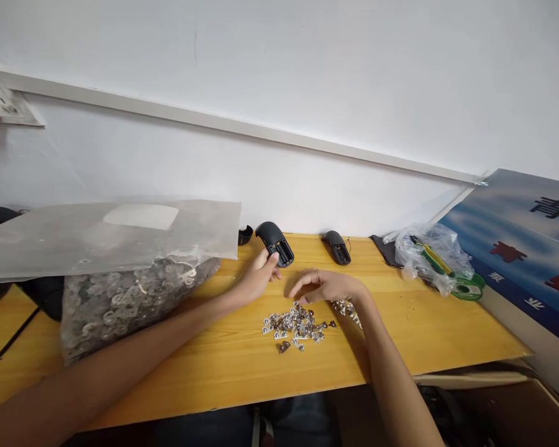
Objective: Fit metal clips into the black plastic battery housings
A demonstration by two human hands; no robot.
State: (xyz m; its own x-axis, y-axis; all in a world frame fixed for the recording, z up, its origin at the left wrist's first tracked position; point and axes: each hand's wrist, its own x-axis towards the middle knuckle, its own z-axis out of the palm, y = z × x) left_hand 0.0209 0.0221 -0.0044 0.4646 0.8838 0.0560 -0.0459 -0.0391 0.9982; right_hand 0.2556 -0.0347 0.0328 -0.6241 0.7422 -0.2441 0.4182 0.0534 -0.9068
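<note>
My left hand [259, 273] grips a black plastic casing [274, 241], shaped like a computer mouse with an open battery bay, holding it tilted just above the table. My right hand [323, 287] hovers over a pile of small shiny metal pieces, probably battery contacts [298, 324]. Its fingers are bent and slightly apart, and nothing shows in them. More of the metal pieces [349, 310] lie partly hidden behind the right wrist. A second black casing [338, 247] of the same kind stands near the wall, with a thin wire at its side.
A large clear plastic bag [130, 295] full of metal pieces lies at the left. Another clear bag [433, 248], yellow-green handled pliers [431, 256] and a green spool [469, 287] are at the right. Beside them leans a blue printed board [517, 248]. The wooden table [223, 366] meets a white wall.
</note>
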